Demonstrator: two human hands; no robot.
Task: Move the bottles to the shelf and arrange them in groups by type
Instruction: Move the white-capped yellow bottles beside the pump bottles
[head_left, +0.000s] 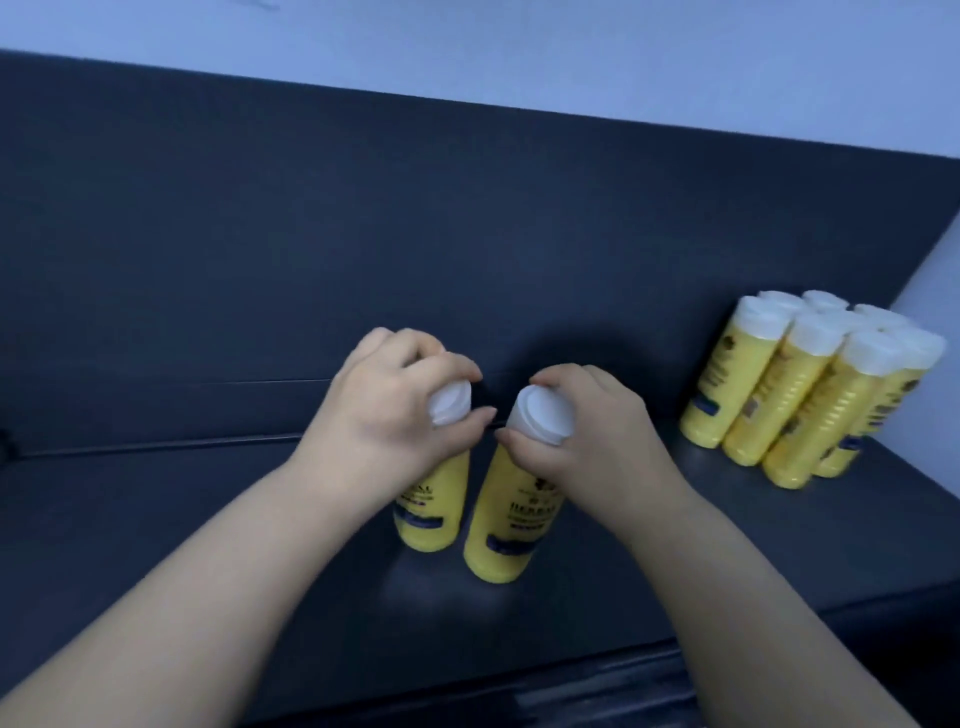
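Note:
Two yellow bottles with white caps stand side by side on the dark shelf (208, 519), near its middle. My left hand (384, 410) grips the left yellow bottle (434, 514) around its cap. My right hand (587, 436) grips the right yellow bottle (506, 540) the same way, by its cap. Both bottles rest with their bases on the shelf surface, tilted slightly apart at the top. A group of several identical yellow bottles (810, 395) stands packed together at the far right of the shelf.
The shelf has a dark back panel (415, 234) and a pale wall (571, 62) above it. A pale side wall (935, 291) closes the right end behind the bottle group. The shelf's front edge (571, 670) runs below my forearms.

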